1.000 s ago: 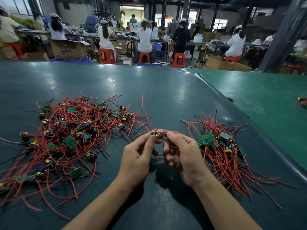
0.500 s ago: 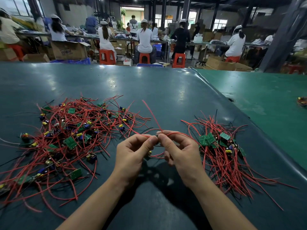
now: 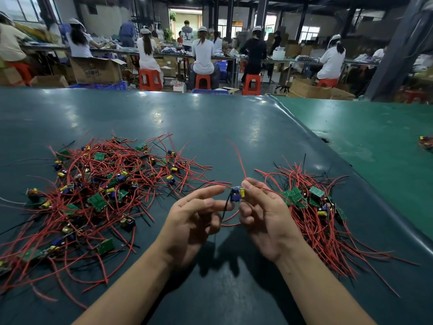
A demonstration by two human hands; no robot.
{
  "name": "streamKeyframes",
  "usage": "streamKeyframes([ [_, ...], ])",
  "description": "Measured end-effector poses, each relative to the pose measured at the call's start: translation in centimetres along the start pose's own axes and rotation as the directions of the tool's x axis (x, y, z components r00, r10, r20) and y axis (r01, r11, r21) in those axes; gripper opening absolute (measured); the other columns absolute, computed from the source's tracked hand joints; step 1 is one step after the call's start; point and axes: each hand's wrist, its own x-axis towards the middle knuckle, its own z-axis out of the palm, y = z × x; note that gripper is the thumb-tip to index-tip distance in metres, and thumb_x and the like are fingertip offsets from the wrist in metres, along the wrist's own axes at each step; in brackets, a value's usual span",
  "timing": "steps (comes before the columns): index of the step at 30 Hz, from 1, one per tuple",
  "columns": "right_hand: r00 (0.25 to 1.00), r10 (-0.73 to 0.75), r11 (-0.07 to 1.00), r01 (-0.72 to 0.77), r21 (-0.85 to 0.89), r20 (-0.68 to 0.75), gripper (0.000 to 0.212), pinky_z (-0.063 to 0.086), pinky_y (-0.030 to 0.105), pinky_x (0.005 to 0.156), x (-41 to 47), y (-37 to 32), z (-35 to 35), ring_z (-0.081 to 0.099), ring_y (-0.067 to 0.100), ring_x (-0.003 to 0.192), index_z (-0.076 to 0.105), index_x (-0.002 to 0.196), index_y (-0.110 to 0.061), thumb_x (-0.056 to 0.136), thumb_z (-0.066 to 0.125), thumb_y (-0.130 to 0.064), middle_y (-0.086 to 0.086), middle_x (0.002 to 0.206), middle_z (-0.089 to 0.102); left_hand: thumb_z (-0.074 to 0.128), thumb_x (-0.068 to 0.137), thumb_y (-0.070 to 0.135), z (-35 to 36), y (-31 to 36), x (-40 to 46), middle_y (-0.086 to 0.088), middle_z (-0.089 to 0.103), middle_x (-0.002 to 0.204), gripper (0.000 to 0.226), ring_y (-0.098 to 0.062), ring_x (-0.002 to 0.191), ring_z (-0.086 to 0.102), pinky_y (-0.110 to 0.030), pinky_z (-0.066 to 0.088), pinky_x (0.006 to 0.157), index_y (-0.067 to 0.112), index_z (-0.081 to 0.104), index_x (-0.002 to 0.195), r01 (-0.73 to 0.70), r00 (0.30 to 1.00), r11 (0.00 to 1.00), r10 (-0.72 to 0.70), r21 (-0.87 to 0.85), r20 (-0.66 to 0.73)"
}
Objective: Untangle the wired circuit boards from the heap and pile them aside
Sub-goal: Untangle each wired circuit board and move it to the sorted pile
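Note:
A tangled heap of small green circuit boards with red and black wires (image 3: 98, 193) spreads over the left of the dark table. A tidier pile of boards (image 3: 311, 207) lies to the right, its wires trailing toward me. Between them my right hand (image 3: 262, 216) pinches one board with blue and yellow parts (image 3: 237, 194) by thumb and forefinger; its red wire rises up and its black wire hangs down. My left hand (image 3: 194, 219) hovers just left of that board with fingers spread, its fingertips close to the wires; no grip is visible.
The dark green table (image 3: 210, 127) stretches far ahead. A lighter green table (image 3: 365, 137) adjoins on the right, with a small wired bundle (image 3: 426, 143) at its edge. Seated people work at benches in the background.
My hands were pinching a red wire together. Now my left hand has loosened and spread its fingers, while my right hand has turned palm-up and holds the board raised.

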Motion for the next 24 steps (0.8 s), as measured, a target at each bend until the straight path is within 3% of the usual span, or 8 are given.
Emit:
streamKeyframes([
  [2, 0.999, 0.034, 0.999, -0.034, -0.024, 0.013, 0.025, 0.034, 0.014, 0.032, 0.0, 0.2, 0.2, 0.047, 0.006, 0.036, 0.061, 0.094, -0.012, 0.070, 0.069, -0.014, 0.003, 0.060, 0.063, 0.065, 0.071, 0.004, 0.1, -0.4, -0.1, -0.007, 0.071, 0.073, 0.028, -0.009, 0.047, 0.048, -0.017, 0.032, 0.047, 0.016, 0.078, 0.093, -0.047, 0.999, 0.993, 0.047, 0.109, 0.008],
  [5, 1.000, 0.021, 0.994, -0.023, -0.104, -0.015, 0.023, 0.038, 0.015, 0.033, 0.1, 0.5, 0.2, 0.051, 0.006, 0.040, 0.068, 0.094, -0.010, 0.071, 0.070, -0.014, 0.007, 0.065, 0.066, 0.066, 0.083, 0.005, 0.3, -1.0, -0.3, 0.004, 0.071, 0.076, 0.028, -0.002, 0.053, 0.054, -0.012, 0.040, 0.050, 0.013, 0.068, 0.110, -0.283, 0.959, 0.894, 0.275, 0.348, 0.073],
  [8, 0.995, -0.068, 0.964, 0.046, -0.262, -0.075, 0.007, 0.042, 0.019, 0.039, 0.3, 0.8, -0.1, 0.060, 0.020, 0.054, 0.067, 0.084, -0.012, 0.084, 0.068, -0.005, 0.014, 0.074, 0.071, 0.078, 0.074, 0.016, 0.1, -1.4, -0.4, 0.006, 0.068, 0.078, 0.036, -0.009, 0.052, 0.049, -0.023, 0.040, 0.047, 0.027, 0.071, 0.108, -0.403, 0.896, 0.691, 0.431, 0.601, 0.106],
  [11, 0.990, -0.125, 0.937, 0.098, -0.335, -0.061, 0.010, 0.039, 0.020, 0.036, 0.0, 1.0, 0.1, 0.056, 0.015, 0.046, 0.063, 0.083, -0.011, 0.088, 0.066, -0.003, 0.016, 0.076, 0.070, 0.081, 0.071, 0.028, 0.1, -1.4, -0.3, 0.006, 0.063, 0.069, 0.031, -0.022, 0.050, 0.044, -0.035, 0.038, 0.046, 0.032, 0.074, 0.102, -0.394, 0.886, 0.664, 0.458, 0.635, 0.071],
  [14, 0.985, -0.174, 0.930, 0.159, -0.332, -0.014, 0.010, 0.039, 0.021, 0.038, -0.3, 1.0, 0.1, 0.052, 0.013, 0.046, 0.063, 0.081, -0.012, 0.086, 0.068, -0.005, 0.008, 0.076, 0.067, 0.077, 0.073, 0.035, 0.1, -1.3, -0.1, 0.002, 0.059, 0.064, 0.022, -0.018, 0.052, 0.038, -0.027, 0.028, 0.047, 0.029, 0.077, 0.094, -0.312, 0.921, 0.835, 0.383, 0.454, -0.071],
  [17, 0.967, -0.219, 0.908, 0.252, -0.334, 0.132, 0.015, 0.040, 0.021, 0.040, -0.6, 1.0, 0.1, 0.054, 0.010, 0.053, 0.066, 0.077, -0.016, 0.076, 0.076, -0.006, -0.001, 0.081, 0.070, 0.068, 0.075, 0.041, 0.3, -0.5, 0.2, -0.001, 0.066, 0.074, 0.027, -0.010, 0.054, 0.052, -0.020, 0.035, 0.044, 0.018, 0.075, 0.088, -0.110, 0.976, 0.992, 0.120, 0.063, -0.181],
  [20, 0.922, -0.243, 0.845, 0.354, -0.401, 0.302, 0.027, 0.042, 0.021, 0.041, -0.9, 1.1, 0.2, 0.060, 0.011, 0.063, 0.074, 0.073, -0.017, 0.075, 0.067, 0.008, 0.000, 0.091, 0.071, 0.061, 0.079, 0.040, -0.2, 0.3, 0.6, -0.001, 0.067, 0.081, 0.032, -0.008, 0.054, 0.051, -0.020, 0.040, 0.050, 0.014, 0.070, 0.095, 0.016, 0.988, 0.988, -0.039, -0.152, -0.152],
  [24, 0.970, -0.200, 0.855, 0.241, -0.458, 0.137, 0.036, 0.039, 0.021, 0.041, -0.4, 1.1, -0.3, 0.051, 0.012, 0.054, 0.077, 0.086, -0.018, 0.091, 0.053, 0.009, 0.003, 0.082, 0.071, 0.061, 0.080, 0.042, -0.4, 1.0, 0.6, 0.004, 0.055, 0.065, 0.035, -0.006, 0.044, 0.039, -0.019, 0.039, 0.048, 0.013, 0.074, 0.093, 0.140, 0.984, 0.971, -0.159, -0.194, -0.083],
])
